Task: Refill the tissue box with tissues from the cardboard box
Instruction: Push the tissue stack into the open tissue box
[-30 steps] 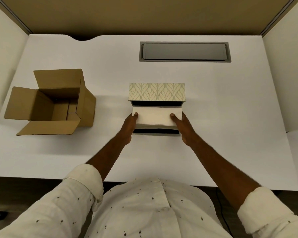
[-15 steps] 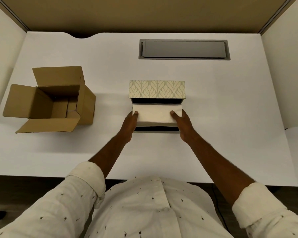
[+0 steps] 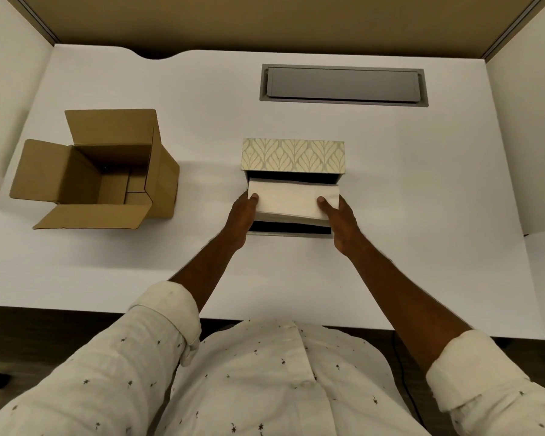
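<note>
My fingers are hidden under the tissue stack [image 3: 291,202]; only my thumbs show on top. My left hand [image 3: 243,215] and right hand [image 3: 340,221] grasp its two short ends, the long axis running three to nine o'clock, over the one open tissue box [image 3: 293,231], whose dark inside shows little. Its leaf-patterned lid [image 3: 293,154] stands at twelve o'clock. One cardboard box [image 3: 101,171], flaps open, sits at nine o'clock on the table [image 3: 422,184]

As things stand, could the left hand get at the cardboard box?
Probably yes. The cardboard box sits open on the left hand's side with bare table between them, but that hand is busy holding the tissues and would have to let go first.
</note>
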Action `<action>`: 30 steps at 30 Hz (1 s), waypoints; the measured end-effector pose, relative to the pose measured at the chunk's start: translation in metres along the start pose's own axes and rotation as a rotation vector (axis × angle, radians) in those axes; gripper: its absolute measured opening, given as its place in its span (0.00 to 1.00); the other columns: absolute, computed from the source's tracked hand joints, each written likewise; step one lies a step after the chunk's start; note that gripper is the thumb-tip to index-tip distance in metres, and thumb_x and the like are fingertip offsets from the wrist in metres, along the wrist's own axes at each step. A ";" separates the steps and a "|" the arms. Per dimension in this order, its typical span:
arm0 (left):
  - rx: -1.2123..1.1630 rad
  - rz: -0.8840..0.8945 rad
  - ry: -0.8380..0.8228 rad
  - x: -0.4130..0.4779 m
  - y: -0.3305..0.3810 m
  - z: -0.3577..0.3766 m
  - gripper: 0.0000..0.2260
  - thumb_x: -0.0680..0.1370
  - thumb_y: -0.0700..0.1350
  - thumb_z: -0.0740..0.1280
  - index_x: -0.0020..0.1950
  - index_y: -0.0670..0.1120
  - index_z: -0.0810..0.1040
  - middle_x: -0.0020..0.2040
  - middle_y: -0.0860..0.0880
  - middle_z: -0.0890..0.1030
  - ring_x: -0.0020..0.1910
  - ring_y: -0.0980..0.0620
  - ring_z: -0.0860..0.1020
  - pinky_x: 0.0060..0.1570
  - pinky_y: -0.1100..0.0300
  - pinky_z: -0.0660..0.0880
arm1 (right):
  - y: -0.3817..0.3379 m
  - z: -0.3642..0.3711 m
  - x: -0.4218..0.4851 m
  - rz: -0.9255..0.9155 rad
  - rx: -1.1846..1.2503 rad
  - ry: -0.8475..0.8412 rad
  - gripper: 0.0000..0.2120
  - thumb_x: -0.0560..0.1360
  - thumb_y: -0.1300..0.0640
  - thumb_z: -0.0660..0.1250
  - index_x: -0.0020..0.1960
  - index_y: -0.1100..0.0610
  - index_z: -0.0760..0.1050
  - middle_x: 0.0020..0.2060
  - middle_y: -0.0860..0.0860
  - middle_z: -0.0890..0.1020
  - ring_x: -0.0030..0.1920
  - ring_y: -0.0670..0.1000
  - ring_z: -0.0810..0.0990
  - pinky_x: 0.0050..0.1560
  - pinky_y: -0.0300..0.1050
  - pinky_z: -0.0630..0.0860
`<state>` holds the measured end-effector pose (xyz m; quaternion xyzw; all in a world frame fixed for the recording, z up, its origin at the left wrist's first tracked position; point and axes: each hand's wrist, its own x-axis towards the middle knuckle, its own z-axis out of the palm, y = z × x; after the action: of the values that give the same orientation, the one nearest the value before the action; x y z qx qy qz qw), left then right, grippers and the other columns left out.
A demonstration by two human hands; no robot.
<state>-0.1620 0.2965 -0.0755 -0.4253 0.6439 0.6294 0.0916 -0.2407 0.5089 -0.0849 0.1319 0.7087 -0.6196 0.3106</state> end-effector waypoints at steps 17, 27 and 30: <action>0.008 -0.027 -0.003 -0.003 -0.009 -0.002 0.23 0.86 0.52 0.54 0.80 0.46 0.62 0.78 0.44 0.67 0.75 0.43 0.67 0.76 0.44 0.65 | -0.005 -0.003 0.001 -0.058 -0.057 -0.051 0.24 0.82 0.53 0.67 0.76 0.57 0.68 0.70 0.56 0.77 0.71 0.57 0.74 0.75 0.57 0.69; -0.072 -0.030 -0.011 -0.003 -0.007 -0.002 0.21 0.86 0.50 0.55 0.78 0.46 0.64 0.76 0.45 0.69 0.74 0.44 0.68 0.75 0.48 0.65 | -0.009 -0.004 0.001 -0.049 -0.089 -0.058 0.24 0.82 0.52 0.66 0.76 0.56 0.68 0.70 0.54 0.77 0.69 0.54 0.74 0.68 0.47 0.71; -0.048 -0.010 -0.011 -0.002 -0.005 -0.002 0.21 0.86 0.50 0.54 0.78 0.46 0.65 0.75 0.45 0.70 0.73 0.44 0.68 0.74 0.49 0.66 | -0.010 -0.004 0.002 -0.041 -0.084 -0.050 0.24 0.82 0.52 0.67 0.76 0.57 0.68 0.70 0.55 0.77 0.69 0.54 0.74 0.69 0.47 0.71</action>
<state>-0.1566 0.2964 -0.0768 -0.4271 0.6262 0.6463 0.0880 -0.2494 0.5098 -0.0781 0.0884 0.7287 -0.5986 0.3206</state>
